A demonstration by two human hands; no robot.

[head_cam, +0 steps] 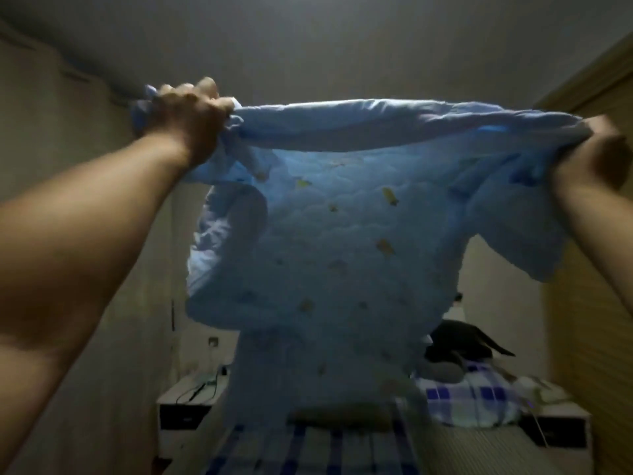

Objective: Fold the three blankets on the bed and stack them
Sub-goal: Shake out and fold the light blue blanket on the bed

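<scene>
1. The top edge of a light blue quilted blanket (329, 241) is gripped by the left hand (186, 111) and the right hand (589, 156), fingers curled into the cloth.
2. The blanket is held spread above the bed (308, 447).
3. A checked blanket (472, 395) is seen unfolded behind; no stack is visible, so most folding appears left.

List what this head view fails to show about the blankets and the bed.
- Bed middle, head view: hidden behind the raised blue quilted blanket, which the left hand and right hand grip.
- The other two blankets: only a blue checked cloth shows; what it is cannot be told.
- Dark shape on the bed: too dim and blurred to identify.
- Right hand's fingers: motion-blurred.
</scene>
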